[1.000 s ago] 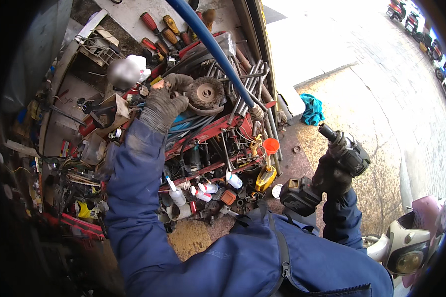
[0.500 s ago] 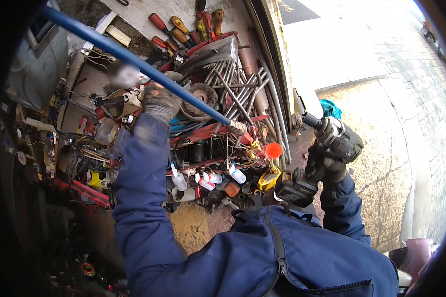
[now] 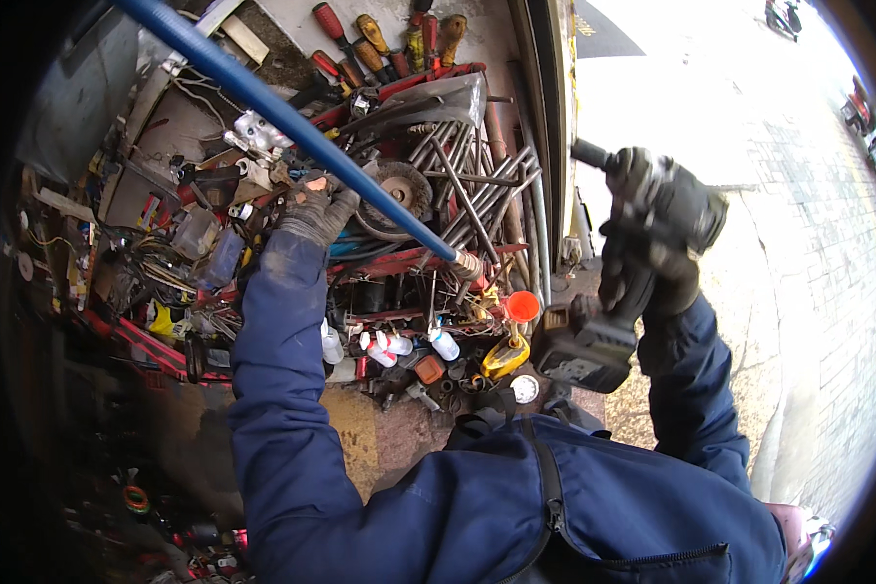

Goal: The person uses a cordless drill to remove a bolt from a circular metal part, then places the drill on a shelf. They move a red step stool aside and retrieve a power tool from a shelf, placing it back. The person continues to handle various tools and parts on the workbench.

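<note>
My right hand [image 3: 664,277], in a dark glove, grips a black cordless impact wrench [image 3: 667,200] by its handle. A socket [image 3: 592,153] on its nose points to the upper left, and a chunky battery [image 3: 589,346] sits at its base. Over the cluttered bench, my gloved left hand [image 3: 311,212] reaches in among small parts beside a round wire wheel [image 3: 397,195]. Its thumb stands apart from the fingers, whose tips are partly hidden; nothing held shows. A thick blue hose [image 3: 292,136] crosses the view just beyond that hand.
Metal rods [image 3: 467,185] are heaped right of the wire wheel, with screwdrivers [image 3: 370,44] behind. Spray bottles [image 3: 445,344], an orange funnel [image 3: 522,307] and a yellow jug [image 3: 505,357] stand along the near side. Bright paving [image 3: 808,224] lies outside to the right.
My right hand has lifted the impact wrench up and toward me, so it looks larger. My left hand has shifted slightly, its thumb now showing. The view has turned a little.
</note>
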Action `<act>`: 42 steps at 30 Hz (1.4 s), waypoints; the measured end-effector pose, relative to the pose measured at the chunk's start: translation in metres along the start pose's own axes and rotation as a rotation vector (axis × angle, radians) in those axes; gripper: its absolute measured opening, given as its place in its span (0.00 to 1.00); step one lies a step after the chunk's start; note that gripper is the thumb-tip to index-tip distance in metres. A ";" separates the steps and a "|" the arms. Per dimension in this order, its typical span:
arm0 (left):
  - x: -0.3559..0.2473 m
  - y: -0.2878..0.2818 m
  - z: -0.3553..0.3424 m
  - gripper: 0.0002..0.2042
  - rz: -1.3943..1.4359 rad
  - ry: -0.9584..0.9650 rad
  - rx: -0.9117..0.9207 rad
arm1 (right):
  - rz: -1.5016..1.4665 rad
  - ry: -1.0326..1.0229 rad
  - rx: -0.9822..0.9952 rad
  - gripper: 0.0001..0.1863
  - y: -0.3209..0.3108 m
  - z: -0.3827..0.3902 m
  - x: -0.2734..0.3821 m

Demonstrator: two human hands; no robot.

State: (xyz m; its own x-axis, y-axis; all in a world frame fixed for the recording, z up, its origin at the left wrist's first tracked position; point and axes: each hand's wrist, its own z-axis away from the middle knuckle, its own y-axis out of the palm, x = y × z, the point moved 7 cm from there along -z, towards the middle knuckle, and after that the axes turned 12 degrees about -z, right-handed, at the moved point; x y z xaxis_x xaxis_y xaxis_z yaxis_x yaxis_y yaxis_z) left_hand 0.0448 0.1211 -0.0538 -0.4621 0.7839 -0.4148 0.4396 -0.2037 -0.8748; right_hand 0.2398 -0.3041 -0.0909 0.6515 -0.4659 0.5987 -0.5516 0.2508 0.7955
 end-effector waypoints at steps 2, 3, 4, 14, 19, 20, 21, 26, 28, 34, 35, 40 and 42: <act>-0.005 0.000 0.005 0.11 0.067 -0.053 0.009 | 0.041 -0.104 0.033 0.36 0.026 -0.025 0.031; -0.013 -0.004 0.008 0.11 0.122 -0.016 -0.025 | 0.086 -0.196 0.015 0.37 0.035 -0.037 0.049; -0.017 -0.007 0.012 0.10 0.169 -0.030 -0.051 | 0.111 -0.162 0.156 0.35 0.054 -0.052 0.063; -0.051 -0.014 0.016 0.23 -0.246 0.048 0.121 | 0.214 -0.262 0.352 0.05 0.149 -0.218 0.063; -0.047 -0.011 0.016 0.24 -0.208 0.026 0.188 | 0.083 -0.442 0.296 0.15 0.173 -0.283 -0.003; -0.048 -0.013 0.017 0.24 -0.232 0.045 0.173 | 0.030 -0.344 0.285 0.14 0.172 -0.292 -0.022; -0.049 -0.016 0.017 0.24 -0.247 0.055 0.156 | -0.033 -0.262 0.247 0.15 0.170 -0.301 -0.038; -0.044 -0.029 0.021 0.21 -0.211 0.047 0.212 | -0.128 -0.089 0.258 0.11 0.158 -0.318 -0.093; -0.039 -0.036 0.024 0.20 -0.159 0.053 0.220 | -0.233 0.178 0.408 0.13 0.155 -0.317 -0.109; -0.033 -0.043 0.025 0.18 0.018 0.091 0.271 | -0.250 0.212 -0.148 0.18 0.111 -0.329 -0.148; -0.031 -0.039 0.025 0.17 -0.021 0.061 0.334 | -0.198 0.237 -0.126 0.19 0.112 -0.328 -0.152; -0.028 -0.042 0.029 0.18 -0.094 0.031 0.396 | 0.684 0.152 0.108 0.17 0.122 -0.310 -0.138; -0.029 -0.043 0.029 0.18 -0.093 0.036 0.375 | 1.742 -0.312 0.607 0.15 0.150 -0.289 -0.127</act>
State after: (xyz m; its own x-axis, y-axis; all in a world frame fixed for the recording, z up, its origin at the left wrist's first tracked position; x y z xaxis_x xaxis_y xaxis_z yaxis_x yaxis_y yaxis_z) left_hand 0.0165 0.0903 -0.0114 -0.4566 0.8279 -0.3258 0.0814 -0.3258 -0.9419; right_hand 0.2248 0.0380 -0.0209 -0.8427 -0.1876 0.5047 -0.5384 0.2894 -0.7914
